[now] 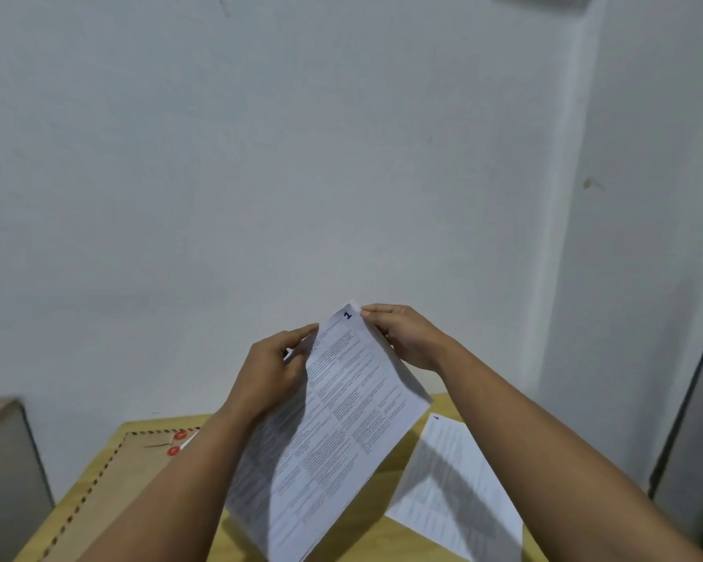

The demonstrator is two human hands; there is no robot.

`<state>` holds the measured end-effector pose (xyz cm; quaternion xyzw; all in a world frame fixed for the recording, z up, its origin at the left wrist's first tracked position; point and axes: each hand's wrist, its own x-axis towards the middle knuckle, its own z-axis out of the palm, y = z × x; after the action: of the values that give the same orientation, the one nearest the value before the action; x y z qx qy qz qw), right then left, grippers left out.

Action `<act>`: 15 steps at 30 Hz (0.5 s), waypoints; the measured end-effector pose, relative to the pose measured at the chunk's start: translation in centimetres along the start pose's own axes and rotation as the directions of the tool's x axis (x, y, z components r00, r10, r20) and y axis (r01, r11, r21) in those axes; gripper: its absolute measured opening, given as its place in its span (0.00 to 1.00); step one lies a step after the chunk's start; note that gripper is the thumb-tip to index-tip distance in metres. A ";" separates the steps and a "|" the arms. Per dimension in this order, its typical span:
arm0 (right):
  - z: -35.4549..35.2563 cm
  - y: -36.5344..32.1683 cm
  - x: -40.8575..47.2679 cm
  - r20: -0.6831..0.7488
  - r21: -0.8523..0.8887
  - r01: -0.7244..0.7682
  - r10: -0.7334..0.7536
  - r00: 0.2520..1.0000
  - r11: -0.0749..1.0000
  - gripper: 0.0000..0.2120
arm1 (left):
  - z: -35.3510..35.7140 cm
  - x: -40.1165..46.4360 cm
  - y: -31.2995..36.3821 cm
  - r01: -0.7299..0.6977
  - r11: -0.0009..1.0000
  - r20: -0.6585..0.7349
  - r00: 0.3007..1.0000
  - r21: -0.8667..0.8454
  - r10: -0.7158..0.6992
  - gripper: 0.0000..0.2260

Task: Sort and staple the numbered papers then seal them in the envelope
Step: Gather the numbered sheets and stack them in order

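Note:
I hold a stack of printed papers [333, 432] raised and tilted above the wooden table [394, 533]; the top sheet is marked "1" at its upper corner. My left hand [272, 371] grips the stack's upper left edge, fingers curled behind it. My right hand [402, 334] pinches the top corner beside the number. Another printed sheet [447, 488] marked "6" lies flat on the table to the right. A brown envelope [110, 492] with a striped border and red string buttons lies on the table at the left, partly hidden by my left forearm.
A white wall [301, 156] stands right behind the table. A grey box-like object [5, 460] is at the far left. A dark-edged grey panel [690, 440] stands at the far right.

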<state>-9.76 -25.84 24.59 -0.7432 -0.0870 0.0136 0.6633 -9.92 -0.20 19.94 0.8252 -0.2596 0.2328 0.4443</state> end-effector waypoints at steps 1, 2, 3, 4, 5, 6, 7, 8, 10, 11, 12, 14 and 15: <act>0.1 -0.1 -0.2 0.009 -0.008 -0.001 0.001 1.000 1.000 0.12 | 0.1 -0.1 0.0 0.013 1.000 0.001 1.000 -0.004 -0.013 0.21; 0.1 -0.1 -0.4 0.020 -0.019 0.001 -0.001 1.000 1.000 0.13 | 0.3 -0.1 0.0 0.027 1.000 0.002 1.000 -0.007 -0.027 0.21; 0.0 0.1 -0.5 0.028 -0.036 0.010 -0.009 1.000 0.999 0.13 | 0.4 -0.2 0.1 0.040 0.999 0.007 0.999 -0.007 -0.040 0.21; 0.0 0.2 -0.7 0.029 -0.067 0.026 -0.024 0.999 0.997 0.13 | 0.6 -0.3 0.1 0.046 0.999 0.012 0.999 -0.006 -0.046 0.21; -0.1 0.5 -0.8 0.025 -0.103 0.037 -0.034 0.999 0.994 0.11 | 0.8 -0.4 0.2 0.051 0.999 0.015 0.999 -0.011 -0.051 0.20; -0.2 0.8 -0.9 0.020 -0.127 0.034 -0.032 0.999 0.991 0.10 | 1.1 -0.6 0.3 0.063 0.998 0.020 0.998 -0.024 -0.063 0.19; -0.3 1.3 -1.0 0.017 -0.123 0.021 -0.019 1.000 0.992 0.10 | 1.3 -0.7 0.3 0.082 0.996 0.028 0.996 -0.036 -0.081 0.19; -0.4 1.9 -1.0 0.020 -0.101 0.006 -0.004 1.000 0.995 0.10 | 1.6 -0.7 0.1 0.110 0.993 0.045 0.993 -0.033 -0.109 0.20; -0.9 3.3 -0.9 0.012 -0.054 -0.029 0.030 0.999 0.998 0.10 | 2.3 -0.9 -0.3 0.186 0.983 0.106 0.977 0.006 -0.186 0.24; -1.2 4.1 -0.8 0.003 -0.038 -0.052 0.052 0.999 0.998 0.10 | 2.8 -0.9 -0.6 0.229 0.973 0.145 0.963 0.007 -0.228 0.25; -1.5 5.1 -0.6 -0.007 -0.030 -0.079 0.079 0.997 0.996 0.10 | 3.3 -1.0 -1.0 0.269 0.963 0.186 0.946 -0.003 -0.264 0.26; -2.3 7.2 -0.4 -0.051 -0.081 -0.133 0.129 0.990 0.988 0.11 | 4.8 -1.4 -1.9 0.318 0.948 0.263 0.914 0.013 -0.310 0.23; -3.1 8.5 -0.1 -0.094 -0.146 -0.162 0.150 0.984 0.976 0.11 | 5.7 -1.6 -2.6 0.329 0.944 0.290 0.900 0.034 -0.325 0.21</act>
<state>-8.47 -29.79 16.57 -0.7965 -0.0018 0.0283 0.6040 -8.59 -3.49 14.57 0.8788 -0.1820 0.0287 0.4402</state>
